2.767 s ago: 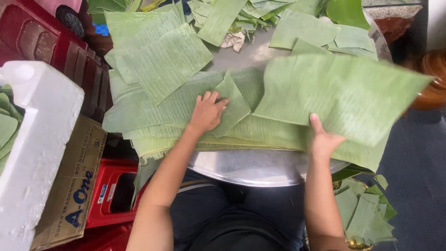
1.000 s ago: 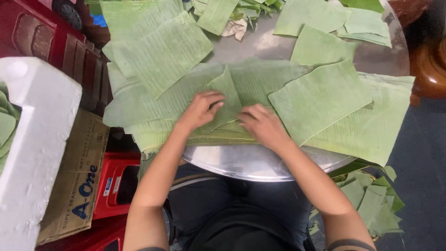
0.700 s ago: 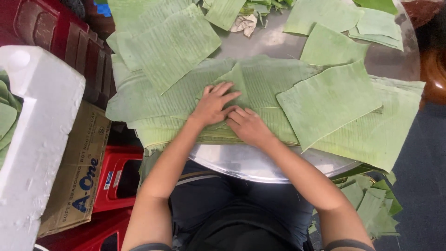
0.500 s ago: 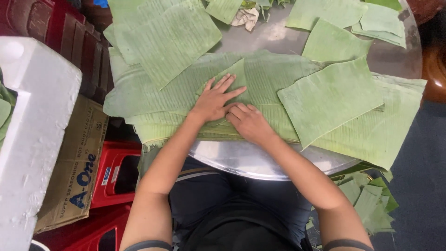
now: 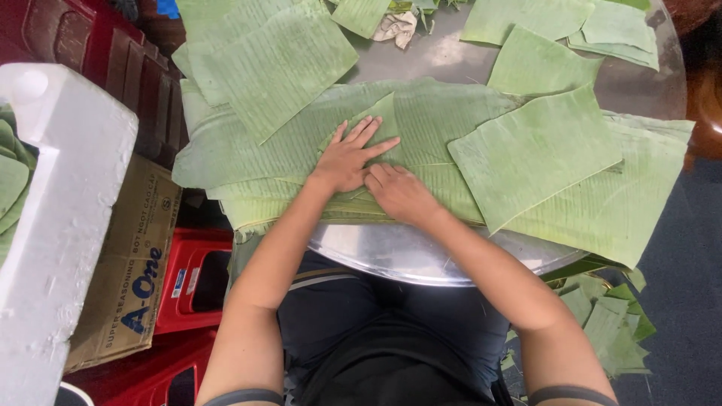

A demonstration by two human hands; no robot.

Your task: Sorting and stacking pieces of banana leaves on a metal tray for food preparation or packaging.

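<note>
A stack of cut green banana leaves point(image 5: 451, 143) covers the near half of a round metal tray table point(image 5: 421, 256). My left hand point(image 5: 350, 154) lies flat on the stack with fingers spread, pressing down a small folded leaf piece point(image 5: 380, 120). My right hand point(image 5: 398, 192) rests just beside it, fingers curled onto the leaf edge near the table's front rim. A large loose leaf sheet point(image 5: 538, 154) lies on the stack to the right of both hands.
More leaf sheets point(image 5: 271, 64) lie at the back left and back right point(image 5: 556, 22). A white foam box point(image 5: 53, 218), a cardboard box point(image 5: 131, 263) and red plastic stools point(image 5: 192, 278) stand at my left. Leaf scraps point(image 5: 609, 323) lie on the floor at right.
My right hand has come in from the right edge of the stack to the middle, beside my left hand. The left hand has spread flat on the small leaf piece.
</note>
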